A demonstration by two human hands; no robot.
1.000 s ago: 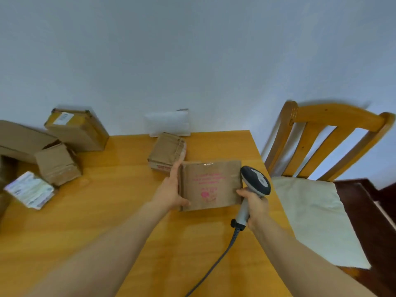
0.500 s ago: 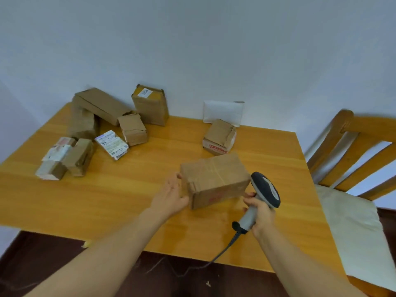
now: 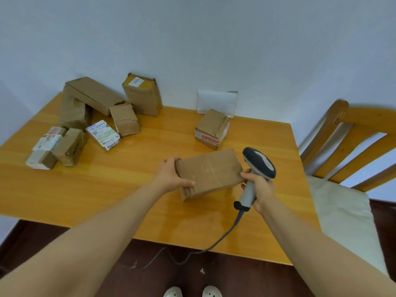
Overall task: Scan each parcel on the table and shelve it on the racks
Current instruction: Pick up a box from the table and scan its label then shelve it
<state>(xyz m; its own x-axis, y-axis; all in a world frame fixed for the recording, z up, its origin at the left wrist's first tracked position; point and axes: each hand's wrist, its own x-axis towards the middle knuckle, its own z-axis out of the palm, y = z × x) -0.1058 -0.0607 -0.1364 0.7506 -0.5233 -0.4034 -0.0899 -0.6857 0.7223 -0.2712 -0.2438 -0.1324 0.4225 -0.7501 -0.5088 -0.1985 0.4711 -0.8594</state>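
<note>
A brown cardboard parcel (image 3: 211, 171) is held over the wooden table (image 3: 107, 189), its plain taped side facing up. My left hand (image 3: 172, 175) grips its left end, thumb on the near face. My right hand (image 3: 258, 186) holds a grey and black barcode scanner (image 3: 258, 166) by the handle, and its fingertips touch the parcel's right end. The scanner's cable (image 3: 225, 234) trails off the table's near edge. No racks are in view.
Several brown parcels (image 3: 94, 116) lie in a heap at the table's far left. A small box (image 3: 212, 128) and a white padded envelope (image 3: 216, 101) sit at the back near the wall. A wooden chair (image 3: 351, 133) with a pale cushion stands at the right.
The parcel has been turned over: its printed pink side no longer shows and a plain taped side faces up. The view has pulled back and swung left, so the heap of parcels shows.
</note>
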